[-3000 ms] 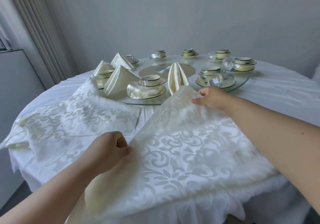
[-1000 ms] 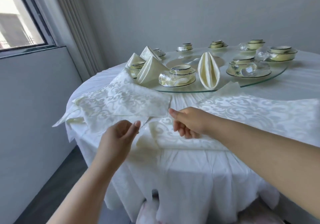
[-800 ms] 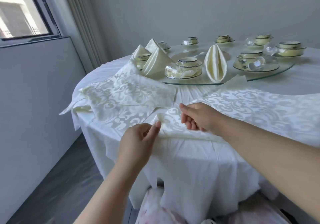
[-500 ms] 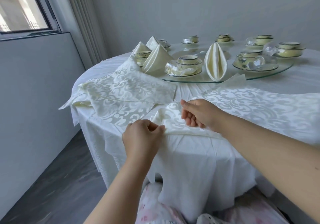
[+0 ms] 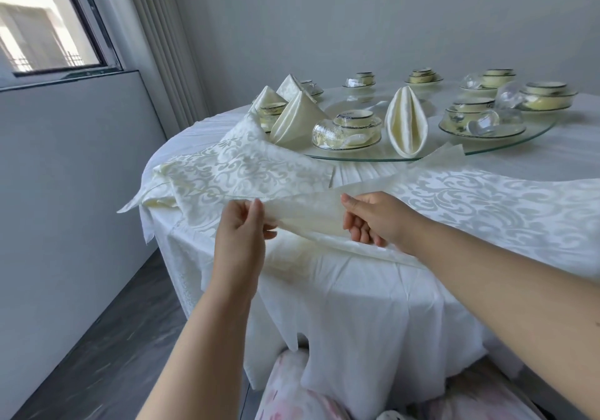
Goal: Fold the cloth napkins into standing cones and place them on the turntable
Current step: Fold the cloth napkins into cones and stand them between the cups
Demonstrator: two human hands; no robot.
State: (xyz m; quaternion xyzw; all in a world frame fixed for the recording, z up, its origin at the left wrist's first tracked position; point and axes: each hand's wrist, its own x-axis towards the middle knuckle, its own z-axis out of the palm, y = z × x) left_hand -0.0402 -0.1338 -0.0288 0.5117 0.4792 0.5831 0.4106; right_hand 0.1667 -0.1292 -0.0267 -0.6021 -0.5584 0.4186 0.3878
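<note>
Half a second on, lifted clear of the table edge: the near corner of the working napkin (image 5: 487, 205), flat against the hanging tablecloth (image 5: 357, 306) a moment earlier, now raised and stretched taut between both hands. Likely the start of the next fold, with the cone not yet formed.

At left, beyond the hands, a stack of unfolded napkins (image 5: 246, 173) waiting by the rim, one corner drooping over the side. Just right of it, the left hand (image 5: 242, 228) — wrist turned up, thumb and fingers pinching the napkin's corner, forearm rising from below. Between the hands, a thin band of cloth, translucent against the light. Further right, the right hand (image 5: 373, 218) — palm down, thumb on top of the fabric and fingers curled beneath, gripping the folded edge; arm entering from the lower right. Rest of that napkin spread flat across the table towards the right.

Behind, on the glass turntable (image 5: 506, 147), four folded napkins already standing among the cups and bowls — three cones (image 5: 297, 118) at left, one pleated piece (image 5: 406, 124) near the centre.
</note>
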